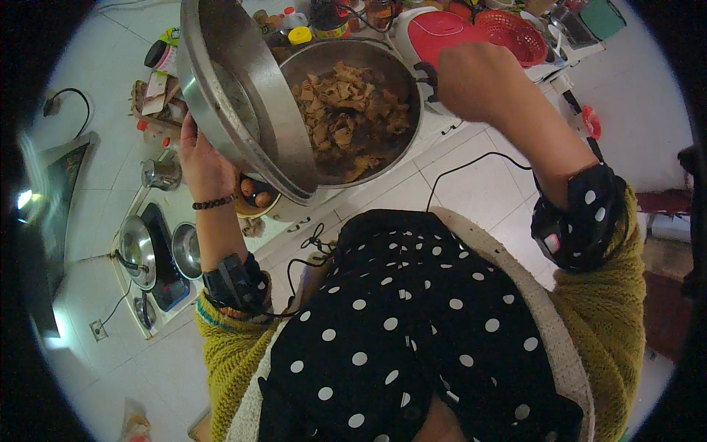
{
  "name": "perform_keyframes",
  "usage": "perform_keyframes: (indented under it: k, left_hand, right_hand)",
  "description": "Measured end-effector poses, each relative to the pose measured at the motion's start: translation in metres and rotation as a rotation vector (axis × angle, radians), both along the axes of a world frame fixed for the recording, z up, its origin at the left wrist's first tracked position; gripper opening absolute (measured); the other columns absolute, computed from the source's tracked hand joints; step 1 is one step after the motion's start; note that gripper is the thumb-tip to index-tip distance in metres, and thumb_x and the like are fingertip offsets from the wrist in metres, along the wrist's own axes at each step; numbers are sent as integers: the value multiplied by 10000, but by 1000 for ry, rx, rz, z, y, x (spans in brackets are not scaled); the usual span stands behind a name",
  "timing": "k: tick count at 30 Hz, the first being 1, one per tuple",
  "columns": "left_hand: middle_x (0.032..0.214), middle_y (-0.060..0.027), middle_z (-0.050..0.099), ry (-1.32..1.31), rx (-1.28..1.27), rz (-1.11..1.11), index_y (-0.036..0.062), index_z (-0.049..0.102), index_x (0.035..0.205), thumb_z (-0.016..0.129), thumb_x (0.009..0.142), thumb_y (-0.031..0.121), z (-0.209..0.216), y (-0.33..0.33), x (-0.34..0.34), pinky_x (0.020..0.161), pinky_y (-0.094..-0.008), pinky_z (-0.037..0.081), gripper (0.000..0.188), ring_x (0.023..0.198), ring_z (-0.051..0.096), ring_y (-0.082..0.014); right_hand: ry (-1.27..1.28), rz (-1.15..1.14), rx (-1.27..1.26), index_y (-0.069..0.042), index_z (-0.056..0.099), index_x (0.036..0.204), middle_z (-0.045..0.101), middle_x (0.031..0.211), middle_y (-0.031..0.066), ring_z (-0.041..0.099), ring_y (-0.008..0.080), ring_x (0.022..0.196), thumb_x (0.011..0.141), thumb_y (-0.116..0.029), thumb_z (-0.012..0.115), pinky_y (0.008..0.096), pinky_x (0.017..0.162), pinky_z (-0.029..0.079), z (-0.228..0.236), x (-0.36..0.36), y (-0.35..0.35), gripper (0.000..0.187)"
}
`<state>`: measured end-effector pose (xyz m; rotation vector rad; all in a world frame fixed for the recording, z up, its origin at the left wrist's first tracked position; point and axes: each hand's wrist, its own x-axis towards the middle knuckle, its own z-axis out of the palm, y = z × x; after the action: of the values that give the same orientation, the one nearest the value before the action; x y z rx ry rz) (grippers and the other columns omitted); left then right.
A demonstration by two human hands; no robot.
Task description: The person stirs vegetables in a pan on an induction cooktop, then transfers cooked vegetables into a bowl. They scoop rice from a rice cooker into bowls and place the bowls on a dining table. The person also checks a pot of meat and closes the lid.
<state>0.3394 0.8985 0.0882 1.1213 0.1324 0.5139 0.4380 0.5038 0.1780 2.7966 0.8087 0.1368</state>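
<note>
A wide metal pan (416,118) holds brown, flat, crinkled pieces of food (346,110) in dark liquid. My right hand (475,81) is closed in a fist at its right rim, around a black handle (426,81) there. To the left, a large stainless-steel domed lid (258,103) stands tilted on edge, its hollow side turned toward the pan and its lower rim overlapping the pan's left side. My left hand (205,163) grips the lid from its outer left side; some fingers are hidden behind it. A dark beaded bracelet circles that wrist.
Bottles and a yellow-capped jar (300,35) crowd the counter behind the pan. A red basket (513,37) and a red-lidded appliance (440,33) stand at the back right. Left are a bowl of eggs (256,193) and a hob with a lidded pan (138,250). A black cord (471,162) hangs nearby.
</note>
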Motion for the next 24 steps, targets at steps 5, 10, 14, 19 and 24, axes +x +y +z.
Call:
perform_keyframes:
  k: [5,10,14,19,24]
  left_hand:
    - [1234,-110,659,6,-56,47,35,510,1355,537,1035,24,-14,1,-7,933,-379,589,321,1076,681,-223]
    - [1234,-105,663,3,20,77,39,518,1350,563,1026,35,-13,1,-7,923,-377,583,328,1079,677,-224]
    - [1226,-101,670,1,-23,43,45,544,1325,562,1019,26,0,-7,-8,914,-366,584,307,1076,678,-222]
    - [1193,-93,688,31,22,-18,44,564,1285,565,1000,1,13,-15,-6,881,-347,587,288,1042,689,-208]
    - [1186,-88,686,-14,55,-20,39,563,1291,569,1007,15,11,-13,-2,883,-336,579,285,1046,686,-202]
  right_hand:
    - [133,577,-242,-74,773,912,736,876,173,730,367,820,746,-190,658,491,692,575,-63,88,-43,233]
    - [601,99,508,-70,754,1112,729,896,187,708,365,832,881,-236,668,456,767,546,-129,72,-36,298]
    - [319,165,409,-79,733,1213,734,935,217,714,378,812,923,-230,679,438,789,561,-110,29,-26,332]
    - [151,250,227,-144,672,1329,689,777,182,692,345,715,895,-193,702,455,652,541,-71,-29,-39,438]
    - [28,354,57,-149,664,1346,632,740,92,639,272,713,848,-30,682,399,677,515,-50,-73,-65,513]
